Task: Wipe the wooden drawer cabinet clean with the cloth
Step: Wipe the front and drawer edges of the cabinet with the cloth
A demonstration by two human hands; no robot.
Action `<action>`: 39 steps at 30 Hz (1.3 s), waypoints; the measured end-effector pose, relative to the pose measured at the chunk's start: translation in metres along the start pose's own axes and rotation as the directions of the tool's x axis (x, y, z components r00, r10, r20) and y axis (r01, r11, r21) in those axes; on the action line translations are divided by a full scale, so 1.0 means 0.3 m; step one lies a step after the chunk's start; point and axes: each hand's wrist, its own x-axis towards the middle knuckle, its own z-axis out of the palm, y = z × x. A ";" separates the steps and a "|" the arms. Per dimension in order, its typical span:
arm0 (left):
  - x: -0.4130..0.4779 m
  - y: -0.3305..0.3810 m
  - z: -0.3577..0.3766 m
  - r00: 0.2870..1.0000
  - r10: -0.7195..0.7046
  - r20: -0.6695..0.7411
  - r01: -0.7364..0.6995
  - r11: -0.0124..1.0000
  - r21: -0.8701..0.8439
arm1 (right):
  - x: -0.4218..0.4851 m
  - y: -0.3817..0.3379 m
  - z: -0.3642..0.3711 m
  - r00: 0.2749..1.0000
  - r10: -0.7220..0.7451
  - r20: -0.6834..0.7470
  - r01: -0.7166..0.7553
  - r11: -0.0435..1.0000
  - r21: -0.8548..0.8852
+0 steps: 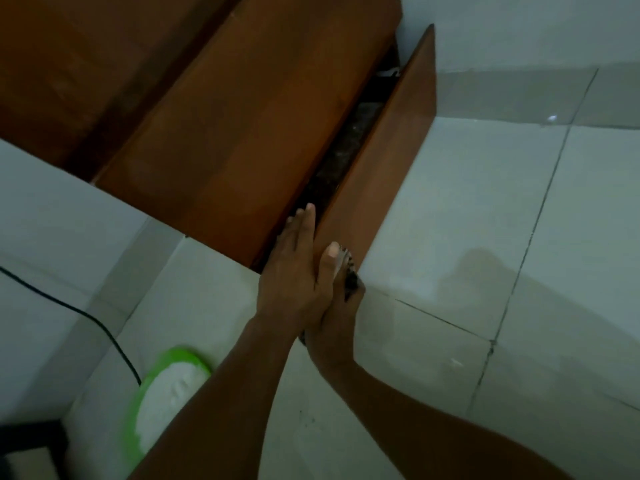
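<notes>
The cloth [349, 269], likely soft and light and best kept wadded, sits at the drawer [381, 161] front's near end, held in the right hand's [337, 320] curled fingers, while the left hand [294, 271] lays straight fingers at the gap.

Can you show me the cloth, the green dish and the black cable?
cloth [350, 277]: head view, its dark patterned fold.
green dish [173, 355]: head view, its upper green rim.
black cable [69, 305]: head view, its middle stretch.
</notes>
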 end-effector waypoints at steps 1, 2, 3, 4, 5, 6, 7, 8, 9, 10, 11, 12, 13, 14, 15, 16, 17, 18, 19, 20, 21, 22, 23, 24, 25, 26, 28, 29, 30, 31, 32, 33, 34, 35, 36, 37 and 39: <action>0.001 0.000 0.001 1.000 0.010 -0.013 -0.010 1.000 0.018 | 0.035 0.041 0.006 0.997 0.063 0.037 -0.061 0.998 -0.028; 0.002 -0.001 0.003 1.000 0.022 -0.019 -0.022 0.999 0.039 | 0.080 0.074 0.003 0.994 0.108 -0.013 -0.109 0.989 -0.100; 0.003 -0.001 0.002 0.999 0.031 -0.014 -0.030 0.998 0.060 | 0.142 0.084 0.004 0.975 0.211 -0.074 -0.220 0.965 -0.142; 0.004 -0.002 0.001 1.000 0.032 -0.002 -0.031 0.997 0.072 | 0.206 0.098 -0.004 0.968 0.233 -0.093 -0.245 0.959 -0.144; 0.004 -0.003 0.000 1.000 0.030 0.009 -0.030 0.997 0.076 | 0.269 0.101 -0.023 0.963 0.256 -0.085 -0.264 0.960 -0.091; 0.006 -0.002 0.000 0.999 0.032 0.017 -0.033 0.997 0.077 | 0.326 0.122 -0.036 0.963 0.259 -0.080 -0.263 0.963 -0.054; 0.008 -0.002 0.001 0.999 0.037 0.019 -0.039 0.996 0.076 | 0.369 0.129 -0.062 0.962 0.256 -0.101 -0.261 0.964 -0.048; 0.008 -0.001 0.000 0.999 0.039 0.015 -0.040 0.996 0.076 | 0.393 0.114 -0.087 0.966 0.244 -0.083 -0.246 0.969 -0.014; 0.008 -0.003 0.001 0.999 0.040 0.009 -0.040 0.996 0.077 | 0.394 0.090 -0.108 0.976 0.200 -0.091 -0.201 0.980 0.007; 0.007 -0.004 0.001 0.999 0.041 -0.001 -0.041 0.996 0.077 | 0.366 0.059 -0.118 0.986 0.144 -0.089 -0.140 0.989 0.054; 0.007 -0.003 0.002 0.999 0.044 -0.010 -0.043 0.996 0.077 | 0.310 0.030 -0.128 0.991 0.117 -0.063 -0.109 0.988 0.113; 0.008 -0.001 0.002 0.999 0.046 -0.019 -0.045 0.996 0.077 | 0.235 0.008 -0.130 0.996 0.090 -0.007 -0.087 0.980 0.178; 0.008 -0.001 0.004 0.999 0.046 -0.022 -0.044 0.996 0.075 | 0.145 -0.024 -0.128 0.998 0.041 0.053 -0.052 0.973 0.224; 0.007 -0.003 0.005 0.999 0.040 -0.020 -0.039 0.997 0.072 | 0.069 -0.041 -0.117 0.992 -0.025 0.126 -0.007 0.968 0.250; 0.005 -0.005 0.004 0.999 0.034 -0.015 -0.033 0.997 0.071 | 0.027 -0.064 -0.109 0.983 -0.084 0.164 0.036 0.961 0.275; 0.003 -0.006 0.004 0.999 0.031 -0.015 -0.030 0.997 0.074 | 0.019 -0.059 -0.094 0.980 -0.113 0.162 0.065 0.958 0.279; 0.005 -0.006 0.004 0.999 0.031 -0.020 -0.030 0.996 0.082 | 0.040 -0.047 -0.080 0.980 -0.119 0.161 0.071 0.959 0.275; 0.007 -0.004 0.005 0.999 0.031 -0.027 -0.029 0.995 0.093 | 0.069 -0.024 -0.070 0.983 -0.127 0.135 0.088 0.961 0.263; 0.008 -0.004 0.006 0.999 0.029 -0.029 -0.025 0.994 0.106 | 0.103 0.000 -0.074 0.983 -0.140 0.120 0.114 0.973 0.203; 0.009 -0.004 0.006 0.999 0.023 -0.029 -0.019 0.993 0.118 | 0.143 0.027 -0.074 0.988 -0.136 0.071 0.129 0.987 0.101; 0.010 -0.004 0.006 1.000 0.017 -0.024 -0.013 0.992 0.125 | 0.192 0.044 -0.076 0.988 -0.149 0.049 0.151 0.988 -0.024; 0.011 -0.003 0.006 1.000 0.012 -0.017 -0.010 0.992 0.127 | 0.254 0.071 -0.079 0.989 -0.142 0.042 0.146 0.984 -0.102; 0.012 -0.001 0.006 1.000 0.008 -0.009 -0.007 0.992 0.124 | 0.324 0.089 -0.087 0.992 -0.123 0.018 0.124 0.978 -0.165; 0.013 0.000 0.007 1.000 0.007 -0.007 -0.006 0.993 0.118 | 0.400 0.114 -0.095 0.997 -0.073 -0.029 0.067 0.985 -0.162; 0.013 0.000 0.006 1.000 0.007 -0.010 -0.006 0.994 0.109 | 0.473 0.129 -0.108 0.998 -0.043 -0.050 0.037 0.992 -0.124; 0.011 0.003 0.005 1.000 0.010 -0.017 -0.009 0.995 0.103 | 0.544 0.148 -0.122 0.997 -0.049 -0.061 0.042 0.992 -0.115; 0.010 0.004 0.003 0.999 0.023 -0.025 -0.021 0.994 0.105 | 0.693 0.166 -0.149 0.996 -0.006 -0.086 -0.006 0.991 -0.134; 0.011 0.004 0.002 0.999 0.030 -0.025 -0.027 0.993 0.111 | 0.749 0.163 -0.158 0.995 0.067 -0.074 -0.074 0.993 -0.096; 0.013 0.003 0.003 0.999 0.036 -0.023 -0.033 0.992 0.123 | 0.794 0.164 -0.163 0.987 0.138 -0.076 -0.143 0.988 -0.051; 0.013 0.001 0.003 0.999 0.043 -0.023 -0.039 0.989 0.142 | 0.815 0.138 -0.173 0.979 0.179 -0.100 -0.180 0.984 -0.006; 0.014 -0.001 0.003 0.998 0.050 -0.026 -0.045 0.986 0.163 | 0.815 0.118 -0.173 0.977 0.154 -0.146 -0.151 0.988 0.036; 0.013 -0.002 0.002 0.998 0.055 -0.032 -0.048 0.982 0.183 | 0.786 0.094 -0.166 0.977 0.107 -0.185 -0.098 0.993 0.058; 0.013 -0.003 0.002 0.998 0.059 -0.038 -0.050 0.979 0.199 | 0.730 0.073 -0.158 0.978 0.047 -0.206 -0.039 0.998 0.043; 0.013 -0.004 0.003 0.997 0.062 -0.041 -0.052 0.976 0.211 | 0.641 0.051 -0.146 0.982 -0.019 -0.189 0.025 0.999 0.031; 0.013 -0.004 0.003 0.997 0.063 -0.039 -0.053 0.974 0.221 | 0.547 0.041 -0.134 0.986 -0.092 -0.139 0.095 0.995 0.017; 0.013 -0.005 0.002 0.998 0.060 -0.034 -0.050 0.972 0.230 | 0.451 0.042 -0.113 0.989 -0.133 -0.062 0.136 0.989 0.049; 0.014 -0.007 0.000 0.999 0.049 -0.015 -0.043 0.968 0.247 | 0.327 0.032 -0.076 0.989 -0.148 0.009 0.148 0.988 0.035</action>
